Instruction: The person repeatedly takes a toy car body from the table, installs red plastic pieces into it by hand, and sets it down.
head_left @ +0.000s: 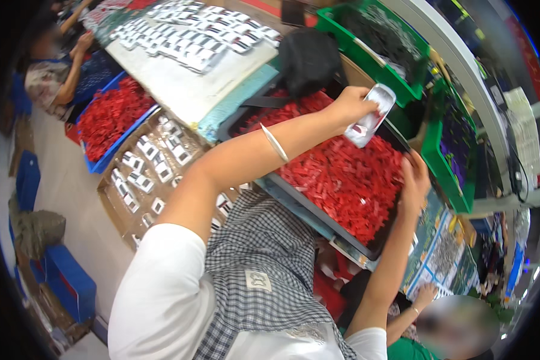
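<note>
2 big trays dominating things: dark tray [269,180] heaped with small red pieces [342,174] sitting in the middle, blue tray [111,157] of the same red bits lying off to the left. Green crates [378,75] standing along the far right edge, 1 loaded with dark parts. Flat cardboard box [126,207] of little white-and-black packs resting below the blue tray, more of those packs spreading over the pale board [186,90] up top. Black bag [309,57] slumping on the far rim of the dark tray.

Left hand [351,105] reaching out over the red heap, fingers curling around a small white blister pack [372,117], holding it up just above the pieces, thin bangle [276,144] riding on that forearm. Right hand [415,180] pressing down at the right edge of the red heap, fingers bending into the pieces, can't tell if actually pinching any.

Another person's hand [426,294] showing lower right, someone else sitting far upper left.
</note>
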{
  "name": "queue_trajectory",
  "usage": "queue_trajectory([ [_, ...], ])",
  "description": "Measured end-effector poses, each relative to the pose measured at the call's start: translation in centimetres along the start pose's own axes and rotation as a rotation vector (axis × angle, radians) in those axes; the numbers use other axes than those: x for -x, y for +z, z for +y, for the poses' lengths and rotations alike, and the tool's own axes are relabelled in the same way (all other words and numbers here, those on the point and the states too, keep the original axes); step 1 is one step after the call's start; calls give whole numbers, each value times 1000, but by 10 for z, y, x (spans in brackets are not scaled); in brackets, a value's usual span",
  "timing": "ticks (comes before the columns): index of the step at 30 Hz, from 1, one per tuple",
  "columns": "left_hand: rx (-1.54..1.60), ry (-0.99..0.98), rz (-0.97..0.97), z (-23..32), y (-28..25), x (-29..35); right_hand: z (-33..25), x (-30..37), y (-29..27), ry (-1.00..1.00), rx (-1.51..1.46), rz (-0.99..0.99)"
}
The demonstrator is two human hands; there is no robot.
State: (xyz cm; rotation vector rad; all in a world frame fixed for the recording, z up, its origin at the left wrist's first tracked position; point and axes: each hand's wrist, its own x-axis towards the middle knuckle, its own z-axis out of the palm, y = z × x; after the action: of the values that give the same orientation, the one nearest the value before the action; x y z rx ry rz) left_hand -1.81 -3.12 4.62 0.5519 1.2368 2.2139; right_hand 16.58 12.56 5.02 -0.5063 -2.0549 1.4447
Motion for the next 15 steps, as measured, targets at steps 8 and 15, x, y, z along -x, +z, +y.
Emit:
queue_trajectory([
  [8,-951,583,345,127,-110,56,61,114,-144,-101,709,376],
  [15,-2395,318,661,46,-284,64,145,199,-168,-5,900,598],
])
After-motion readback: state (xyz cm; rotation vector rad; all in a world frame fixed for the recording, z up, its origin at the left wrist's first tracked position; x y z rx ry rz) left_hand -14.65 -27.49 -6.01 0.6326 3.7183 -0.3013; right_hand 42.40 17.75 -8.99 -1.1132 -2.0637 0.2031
